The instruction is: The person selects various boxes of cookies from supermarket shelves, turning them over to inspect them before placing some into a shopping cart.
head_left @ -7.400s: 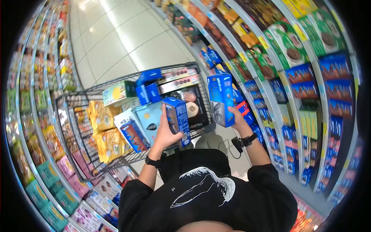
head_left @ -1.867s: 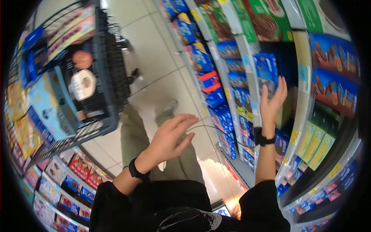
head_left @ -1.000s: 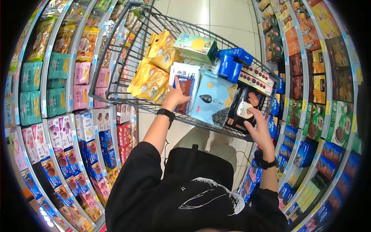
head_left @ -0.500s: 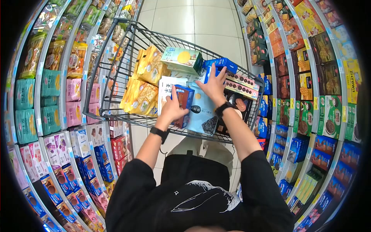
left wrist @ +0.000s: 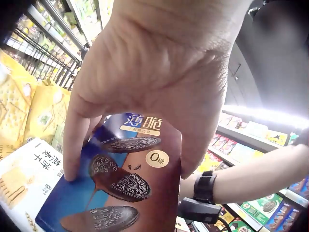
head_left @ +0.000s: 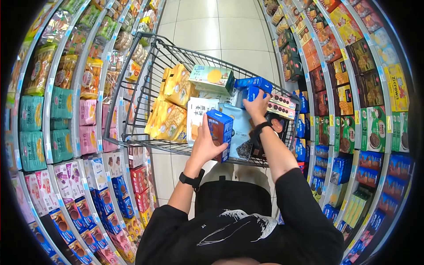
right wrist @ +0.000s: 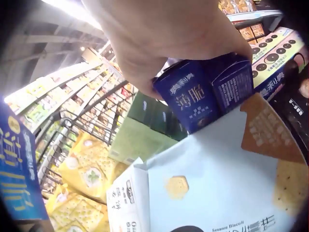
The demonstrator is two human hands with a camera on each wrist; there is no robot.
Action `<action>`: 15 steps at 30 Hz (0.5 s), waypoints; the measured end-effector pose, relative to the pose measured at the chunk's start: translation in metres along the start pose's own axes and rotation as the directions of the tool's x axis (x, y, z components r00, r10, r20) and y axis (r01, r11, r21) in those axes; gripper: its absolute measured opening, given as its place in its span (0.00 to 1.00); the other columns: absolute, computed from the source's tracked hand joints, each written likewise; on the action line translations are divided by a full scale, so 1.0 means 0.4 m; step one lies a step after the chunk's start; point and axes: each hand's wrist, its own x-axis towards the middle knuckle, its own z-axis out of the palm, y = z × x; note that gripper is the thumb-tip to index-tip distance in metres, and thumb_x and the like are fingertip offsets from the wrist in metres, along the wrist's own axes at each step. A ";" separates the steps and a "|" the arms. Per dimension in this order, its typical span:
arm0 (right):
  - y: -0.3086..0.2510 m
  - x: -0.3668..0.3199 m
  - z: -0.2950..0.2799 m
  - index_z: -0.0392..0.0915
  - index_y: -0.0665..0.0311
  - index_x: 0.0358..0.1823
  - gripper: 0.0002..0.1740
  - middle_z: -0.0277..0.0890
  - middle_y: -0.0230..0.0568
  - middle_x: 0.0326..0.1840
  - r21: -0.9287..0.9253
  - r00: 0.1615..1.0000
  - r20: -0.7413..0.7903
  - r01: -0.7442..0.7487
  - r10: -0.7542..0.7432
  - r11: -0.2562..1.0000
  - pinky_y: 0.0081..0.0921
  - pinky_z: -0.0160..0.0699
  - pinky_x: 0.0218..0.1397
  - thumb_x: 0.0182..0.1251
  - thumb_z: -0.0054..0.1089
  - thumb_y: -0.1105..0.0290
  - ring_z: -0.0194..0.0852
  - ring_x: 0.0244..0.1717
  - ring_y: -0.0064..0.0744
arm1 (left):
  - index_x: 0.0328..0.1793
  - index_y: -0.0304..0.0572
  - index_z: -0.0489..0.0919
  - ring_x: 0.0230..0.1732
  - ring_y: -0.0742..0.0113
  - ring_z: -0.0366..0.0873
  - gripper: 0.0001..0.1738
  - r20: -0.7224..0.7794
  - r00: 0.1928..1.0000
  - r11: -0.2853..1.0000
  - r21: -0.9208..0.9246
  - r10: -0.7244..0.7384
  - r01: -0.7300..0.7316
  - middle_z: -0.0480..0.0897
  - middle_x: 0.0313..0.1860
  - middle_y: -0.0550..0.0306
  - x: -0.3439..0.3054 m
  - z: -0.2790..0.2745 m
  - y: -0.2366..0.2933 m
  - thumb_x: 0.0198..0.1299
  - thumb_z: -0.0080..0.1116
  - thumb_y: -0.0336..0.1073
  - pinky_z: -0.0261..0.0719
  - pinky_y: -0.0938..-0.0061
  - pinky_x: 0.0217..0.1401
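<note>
My left hand (head_left: 206,145) grips a blue and brown cookie box (head_left: 219,132) by its sides, raised over the front of the cart; the left wrist view shows thumb and fingers on opposite sides of the box (left wrist: 130,183). Farther right, my right hand (head_left: 258,107) pinches a dark blue box (right wrist: 193,99) among the goods in the cart. Under and beside it lie a light blue sesame biscuit bag (right wrist: 203,169), a green box (head_left: 212,78) and a white pack (head_left: 198,115).
The wire cart (head_left: 154,145) also holds yellow cracker bags (head_left: 168,119), another blue box (head_left: 256,82) and pink boxes (head_left: 282,106). Stocked shelves (head_left: 79,150) run along both sides. Tiled floor (head_left: 198,33) shows beyond the cart.
From resting over the box, my left hand has lifted it toward me and to the right. My right hand, spread over the blue boxes half a second ago, now pinches one.
</note>
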 end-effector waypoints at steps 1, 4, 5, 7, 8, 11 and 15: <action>0.021 0.009 -0.021 0.61 0.57 0.67 0.47 0.52 0.59 0.69 0.111 1.000 0.002 0.007 -0.008 0.994 0.48 0.70 0.64 0.42 0.71 0.55 0.65 0.62 0.65 | 0.79 0.33 0.34 0.64 0.34 0.67 0.71 -0.001 1.000 0.999 -0.031 -0.011 0.011 0.65 0.64 0.25 -0.005 -0.011 0.008 0.40 0.76 0.45 0.70 0.57 0.66; 0.141 0.033 -0.099 0.65 0.65 0.62 0.44 0.65 0.59 0.59 0.264 0.965 -0.100 0.259 -0.241 0.929 0.48 0.71 0.60 0.41 0.73 0.58 0.69 0.56 0.57 | 0.80 0.34 0.35 0.71 0.40 0.64 0.71 0.003 1.000 0.998 -0.068 0.003 -0.003 0.60 0.71 0.29 -0.012 -0.031 0.038 0.39 0.77 0.43 0.69 0.58 0.69; 0.177 0.013 -0.157 0.67 0.66 0.59 0.40 0.68 0.54 0.53 0.446 0.973 -0.073 0.226 -0.217 0.866 0.43 0.72 0.58 0.42 0.73 0.62 0.71 0.53 0.49 | 0.80 0.36 0.35 0.69 0.41 0.66 0.71 -0.009 0.998 0.993 -0.106 0.058 -0.059 0.60 0.72 0.30 -0.011 -0.028 0.039 0.40 0.77 0.43 0.71 0.58 0.67; 0.193 -0.080 -0.329 0.66 0.65 0.60 0.34 0.69 0.46 0.55 0.799 0.978 0.130 -0.008 -0.160 0.602 0.32 0.72 0.60 0.49 0.67 0.69 0.70 0.56 0.37 | 0.81 0.38 0.38 0.69 0.40 0.66 0.70 0.010 0.997 0.970 -0.231 0.080 -0.076 0.62 0.70 0.30 -0.003 -0.024 0.068 0.39 0.77 0.43 0.70 0.57 0.67; 0.194 -0.141 -0.417 0.65 0.64 0.62 0.34 0.70 0.43 0.55 0.863 0.973 0.175 -0.079 -0.149 0.498 0.29 0.71 0.60 0.51 0.65 0.70 0.69 0.57 0.33 | 0.81 0.39 0.39 0.68 0.43 0.67 0.69 0.052 0.996 0.951 -0.306 0.070 -0.051 0.64 0.70 0.33 0.000 -0.017 0.090 0.40 0.76 0.43 0.70 0.57 0.67; 0.350 -0.257 -0.539 0.60 0.64 0.69 0.38 0.70 0.40 0.58 0.903 0.984 0.143 -0.086 -0.106 0.420 0.27 0.69 0.62 0.54 0.62 0.71 0.69 0.58 0.30 | 0.82 0.45 0.39 0.64 0.49 0.71 0.67 0.147 0.972 0.921 -0.372 0.181 -0.115 0.65 0.69 0.36 0.013 0.025 0.171 0.42 0.74 0.43 0.74 0.61 0.62; 0.566 -0.452 -0.643 0.55 0.67 0.73 0.44 0.67 0.41 0.62 0.954 0.991 0.084 -0.109 0.100 0.279 0.27 0.66 0.66 0.53 0.63 0.73 0.67 0.62 0.32 | 0.83 0.45 0.41 0.61 0.50 0.72 0.67 0.273 0.889 0.883 -0.404 0.366 -0.240 0.67 0.67 0.38 -0.004 0.128 0.327 0.41 0.74 0.44 0.74 0.63 0.60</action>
